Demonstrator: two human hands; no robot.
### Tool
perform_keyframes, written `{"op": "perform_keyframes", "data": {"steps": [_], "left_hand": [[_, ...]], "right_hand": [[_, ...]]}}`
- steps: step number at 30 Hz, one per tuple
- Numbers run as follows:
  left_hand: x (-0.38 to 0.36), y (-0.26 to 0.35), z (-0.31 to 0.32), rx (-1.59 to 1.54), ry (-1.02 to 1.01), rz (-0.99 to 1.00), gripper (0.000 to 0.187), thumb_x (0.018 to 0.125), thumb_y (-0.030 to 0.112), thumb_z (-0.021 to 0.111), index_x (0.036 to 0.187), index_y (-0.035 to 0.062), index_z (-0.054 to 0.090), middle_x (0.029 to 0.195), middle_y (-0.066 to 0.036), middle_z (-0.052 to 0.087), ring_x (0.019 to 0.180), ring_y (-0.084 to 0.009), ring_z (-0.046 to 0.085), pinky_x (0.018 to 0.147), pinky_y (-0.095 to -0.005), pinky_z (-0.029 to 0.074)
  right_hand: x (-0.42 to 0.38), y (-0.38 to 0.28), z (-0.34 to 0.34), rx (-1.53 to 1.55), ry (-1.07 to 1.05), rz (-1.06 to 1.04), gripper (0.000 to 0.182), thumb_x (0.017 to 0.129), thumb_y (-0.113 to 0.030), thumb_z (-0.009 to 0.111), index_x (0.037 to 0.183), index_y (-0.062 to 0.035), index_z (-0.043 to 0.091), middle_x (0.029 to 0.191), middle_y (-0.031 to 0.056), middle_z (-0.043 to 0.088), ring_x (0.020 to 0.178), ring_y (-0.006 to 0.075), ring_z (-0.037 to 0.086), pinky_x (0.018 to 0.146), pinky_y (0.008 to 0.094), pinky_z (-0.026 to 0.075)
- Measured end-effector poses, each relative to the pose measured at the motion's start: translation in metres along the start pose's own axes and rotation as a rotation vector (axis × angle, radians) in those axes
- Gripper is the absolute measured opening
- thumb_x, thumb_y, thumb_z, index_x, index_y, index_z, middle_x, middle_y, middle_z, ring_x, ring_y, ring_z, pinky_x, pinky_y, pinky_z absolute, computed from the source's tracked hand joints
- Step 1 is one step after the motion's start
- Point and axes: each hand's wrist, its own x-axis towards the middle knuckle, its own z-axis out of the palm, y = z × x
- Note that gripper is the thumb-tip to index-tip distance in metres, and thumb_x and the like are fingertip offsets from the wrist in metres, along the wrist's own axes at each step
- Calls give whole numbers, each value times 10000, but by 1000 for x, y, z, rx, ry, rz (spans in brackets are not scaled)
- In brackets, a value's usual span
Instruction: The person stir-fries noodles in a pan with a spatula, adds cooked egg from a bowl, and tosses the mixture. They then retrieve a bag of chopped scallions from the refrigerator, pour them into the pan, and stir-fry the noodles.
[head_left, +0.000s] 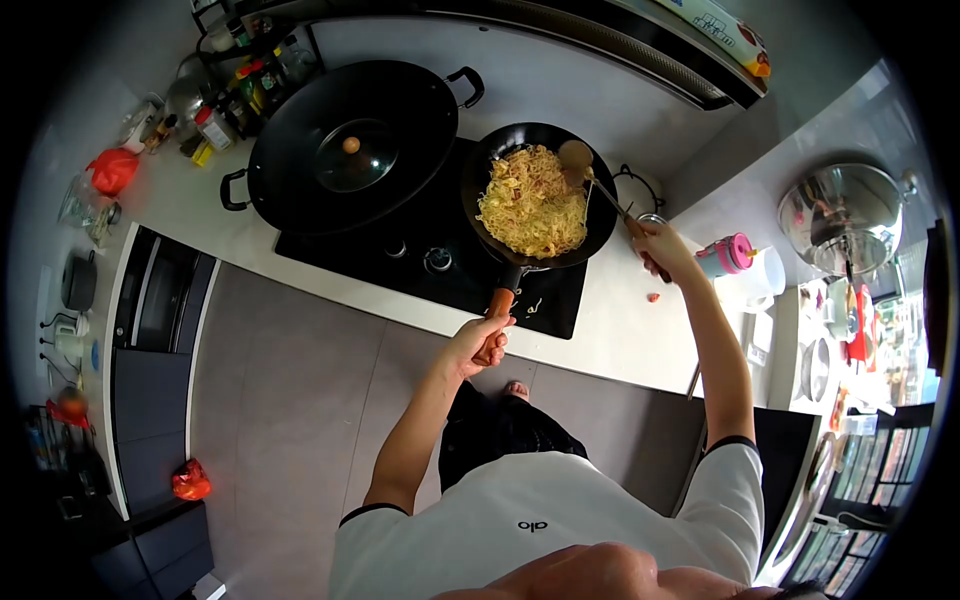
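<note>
Hands: I am seeing the left hand [483, 340] wrapping around the orange handle [499, 303], and the right hand [657, 243] gripping the spatula [590, 172]. Lidded wok [350, 140]: sitting on the stove [440, 255], left burner. Pan [538, 195]: sitting on the right burner, holding noodles [530, 205]; spatula tip resting over its far rim.
</note>
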Motion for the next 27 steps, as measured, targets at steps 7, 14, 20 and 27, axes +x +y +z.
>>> {"op": "perform_keyframes", "data": {"steps": [7,14,20,27], "left_hand": [[1,0,-1,-1,18,7,293,886,297,612,1016,50,522,624,-4,533,432,-86,508,375,-212,418],[3,-2,-5,-12,13,-17,284,887,306,609,1008,63,525,632,-5,529,432,-87,505,368,-215,416],[2,0,-3,-37,17,-28,302,895,314,596,1028,54,519,638,0,527,451,-81,507,387,-214,422],[1,3,-1,30,27,-52,289,915,315,560,1069,72,533,618,26,518,465,-65,486,412,-208,393]], "right_hand": [[-2,-41,33,-884,5,-639,511,765,4,490,1247,-161,529,776,187,616,792,331,627,715,429,501],[-125,-8,14,-1213,95,-414,651,749,25,518,1354,-170,375,832,163,583,649,335,628,597,434,516],[-67,6,76,-1100,181,-334,619,784,9,500,1358,-134,319,910,188,598,753,357,648,648,436,536],[-132,17,65,-1060,198,-167,663,773,19,491,1384,-175,319,889,214,586,647,349,636,576,407,527]]}}
